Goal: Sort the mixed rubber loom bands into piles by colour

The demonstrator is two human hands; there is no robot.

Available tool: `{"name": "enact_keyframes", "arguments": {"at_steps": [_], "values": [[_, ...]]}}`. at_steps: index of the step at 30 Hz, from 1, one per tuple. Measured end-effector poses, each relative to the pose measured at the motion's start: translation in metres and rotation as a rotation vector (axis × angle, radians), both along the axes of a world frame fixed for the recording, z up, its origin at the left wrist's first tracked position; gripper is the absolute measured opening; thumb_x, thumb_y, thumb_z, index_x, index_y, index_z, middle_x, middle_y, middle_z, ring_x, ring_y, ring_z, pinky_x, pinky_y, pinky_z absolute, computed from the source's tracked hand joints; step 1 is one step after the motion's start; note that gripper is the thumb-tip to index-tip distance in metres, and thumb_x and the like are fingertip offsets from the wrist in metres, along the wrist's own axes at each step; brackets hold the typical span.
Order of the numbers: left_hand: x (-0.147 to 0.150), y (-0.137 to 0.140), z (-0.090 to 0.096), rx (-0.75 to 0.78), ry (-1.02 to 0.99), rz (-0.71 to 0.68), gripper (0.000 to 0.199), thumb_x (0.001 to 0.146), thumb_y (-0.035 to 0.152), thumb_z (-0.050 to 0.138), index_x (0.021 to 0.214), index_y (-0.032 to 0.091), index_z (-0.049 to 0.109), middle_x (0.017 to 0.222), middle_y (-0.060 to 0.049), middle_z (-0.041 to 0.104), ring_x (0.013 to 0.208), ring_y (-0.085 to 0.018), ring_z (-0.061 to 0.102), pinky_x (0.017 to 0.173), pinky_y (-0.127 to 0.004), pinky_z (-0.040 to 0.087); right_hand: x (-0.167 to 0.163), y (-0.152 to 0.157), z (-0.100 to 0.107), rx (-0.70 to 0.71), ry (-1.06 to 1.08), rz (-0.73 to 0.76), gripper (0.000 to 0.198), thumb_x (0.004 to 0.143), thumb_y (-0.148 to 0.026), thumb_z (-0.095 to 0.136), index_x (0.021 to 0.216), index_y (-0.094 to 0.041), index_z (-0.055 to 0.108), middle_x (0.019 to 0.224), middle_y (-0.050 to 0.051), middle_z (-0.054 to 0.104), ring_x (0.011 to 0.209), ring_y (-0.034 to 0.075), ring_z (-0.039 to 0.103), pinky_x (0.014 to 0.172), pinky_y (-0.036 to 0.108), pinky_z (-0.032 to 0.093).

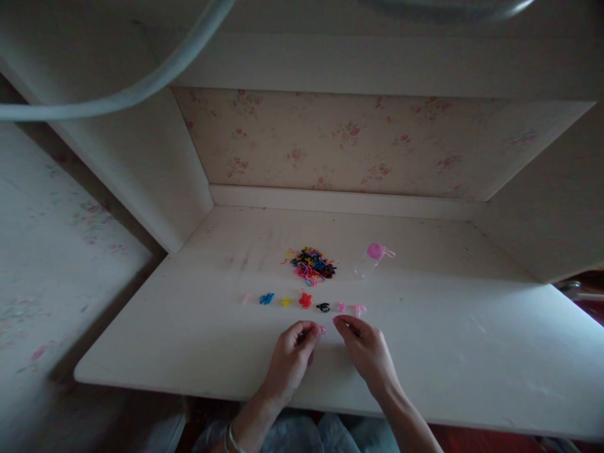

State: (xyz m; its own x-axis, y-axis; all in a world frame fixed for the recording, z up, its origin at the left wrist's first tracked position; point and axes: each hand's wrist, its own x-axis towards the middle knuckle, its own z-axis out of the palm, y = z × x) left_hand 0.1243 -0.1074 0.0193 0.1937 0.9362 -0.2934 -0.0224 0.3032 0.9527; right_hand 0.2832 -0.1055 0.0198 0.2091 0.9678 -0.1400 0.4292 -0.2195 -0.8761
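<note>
Low in the head view, my left hand point(295, 351) is closed in a pinch on a small pink rubber band point(323, 329), which pokes out past the fingertips. Just to its right, my right hand point(365, 349) pinches too; a speck of pink shows at its fingertips, too small to name. Beyond both hands runs a row of little band groups: pale pink point(248, 297), blue point(267, 298), yellow point(285, 302), red point(306, 299), black point(323, 307), bright pink point(341, 307) and light pink point(358, 309). Behind the row lies a mixed heap of coloured rubber bands point(312, 264).
A clear container with a pink lid point(376, 251) and a loop lies right of the heap. The white desk point(189, 340) has side panels and a back wall with flowered paper point(349, 138). A pale curved tube point(141, 94) crosses the upper left.
</note>
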Motion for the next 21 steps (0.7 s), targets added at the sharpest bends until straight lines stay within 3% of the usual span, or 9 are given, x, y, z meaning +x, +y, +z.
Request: {"name": "enact_keyframes", "arguments": {"at_steps": [5, 8, 10, 13, 17, 21], "values": [[0.001, -0.004, 0.002, 0.186, 0.179, 0.012, 0.029, 0.085, 0.041, 0.053, 0.084, 0.016, 0.066, 0.072, -0.001, 0.058, 0.064, -0.011, 0.048, 0.058, -0.021, 0.036, -0.017, 0.026, 0.041, 0.127, -0.056, 0.122, 0.04, 0.084, -0.05, 0.051, 0.091, -0.017, 0.072, 0.061, 0.0, 0.061, 0.052, 0.011, 0.048, 0.048, 0.02, 0.033], [0.002, -0.009, 0.007, 0.302, 0.249, -0.017, 0.029, 0.088, 0.038, 0.048, 0.083, 0.017, 0.068, 0.078, -0.003, 0.061, 0.069, -0.013, 0.052, 0.064, -0.022, 0.038, -0.045, 0.055, 0.066, 0.159, -0.244, 0.405, 0.038, 0.088, -0.044, 0.044, 0.084, -0.019, 0.073, 0.06, -0.001, 0.062, 0.055, 0.011, 0.053, 0.05, 0.019, 0.034], [0.002, -0.013, 0.009, 0.333, 0.29, -0.027, 0.029, 0.089, 0.036, 0.046, 0.082, 0.017, 0.068, 0.077, -0.003, 0.061, 0.069, -0.013, 0.053, 0.065, -0.023, 0.037, -0.07, 0.073, 0.074, 0.199, -0.514, 0.63, 0.036, 0.092, -0.036, 0.039, 0.091, -0.021, 0.072, 0.071, 0.001, 0.068, 0.065, 0.012, 0.059, 0.055, 0.019, 0.037], [0.0, -0.015, 0.009, 0.371, 0.35, -0.025, 0.026, 0.088, 0.03, 0.046, 0.078, 0.017, 0.066, 0.074, -0.003, 0.059, 0.068, -0.013, 0.052, 0.062, -0.023, 0.035, -0.109, 0.094, 0.074, 0.216, -0.78, 0.824, 0.033, 0.091, -0.028, 0.039, 0.095, -0.023, 0.071, 0.086, 0.004, 0.071, 0.077, 0.014, 0.064, 0.062, 0.02, 0.04], [-0.003, -0.016, 0.004, 0.409, 0.396, -0.022, 0.017, 0.082, 0.017, 0.047, 0.07, 0.017, 0.059, 0.071, -0.002, 0.057, 0.065, -0.012, 0.049, 0.058, -0.023, 0.031, -0.147, 0.107, 0.066, 0.23, -0.897, 0.967, 0.028, 0.088, -0.023, 0.044, 0.091, -0.022, 0.071, 0.089, 0.009, 0.071, 0.081, 0.02, 0.065, 0.068, 0.027, 0.044], [-0.005, -0.015, 0.001, 0.432, 0.373, -0.047, 0.015, 0.079, 0.011, 0.045, 0.07, 0.017, 0.057, 0.072, -0.002, 0.057, 0.065, -0.012, 0.048, 0.058, -0.023, 0.031, -0.164, 0.114, 0.06, 0.232, -0.985, 1.049, 0.026, 0.085, -0.016, 0.046, 0.092, -0.019, 0.07, 0.091, 0.013, 0.07, 0.086, 0.024, 0.065, 0.072, 0.033, 0.046]]}}
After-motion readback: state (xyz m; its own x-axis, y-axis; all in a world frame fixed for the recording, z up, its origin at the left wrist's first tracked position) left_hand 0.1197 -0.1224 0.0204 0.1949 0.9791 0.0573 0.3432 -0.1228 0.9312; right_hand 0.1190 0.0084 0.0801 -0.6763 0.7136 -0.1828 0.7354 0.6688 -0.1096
